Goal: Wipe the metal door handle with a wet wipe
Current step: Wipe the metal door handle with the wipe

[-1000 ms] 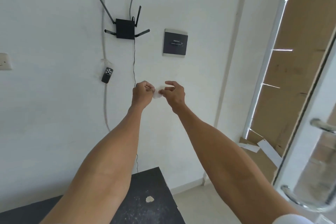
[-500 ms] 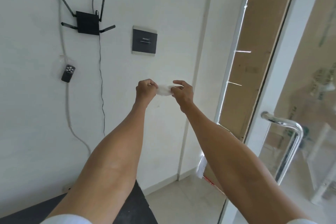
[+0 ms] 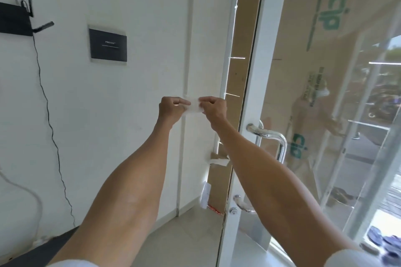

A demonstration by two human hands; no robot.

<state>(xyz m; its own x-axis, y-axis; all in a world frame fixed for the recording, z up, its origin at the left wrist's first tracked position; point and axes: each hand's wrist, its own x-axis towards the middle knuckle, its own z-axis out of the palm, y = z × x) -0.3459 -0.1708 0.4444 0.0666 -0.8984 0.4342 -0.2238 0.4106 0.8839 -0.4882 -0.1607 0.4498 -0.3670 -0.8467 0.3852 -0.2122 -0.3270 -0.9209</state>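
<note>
Both hands, the left hand (image 3: 171, 108) and right hand (image 3: 213, 109), pinched a white wet wipe (image 3: 193, 106) stretched between them, up and left of the metal door handle (image 3: 269, 140) on the glass door (image 3: 325, 115).

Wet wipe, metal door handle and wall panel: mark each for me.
wet wipe (image 3: 193, 106), head view, middle of the sheet stretched between both hands.
metal door handle (image 3: 282, 145), head view, upper bend of the bar.
black wall panel (image 3: 107, 46), head view, centre of its face.
</note>
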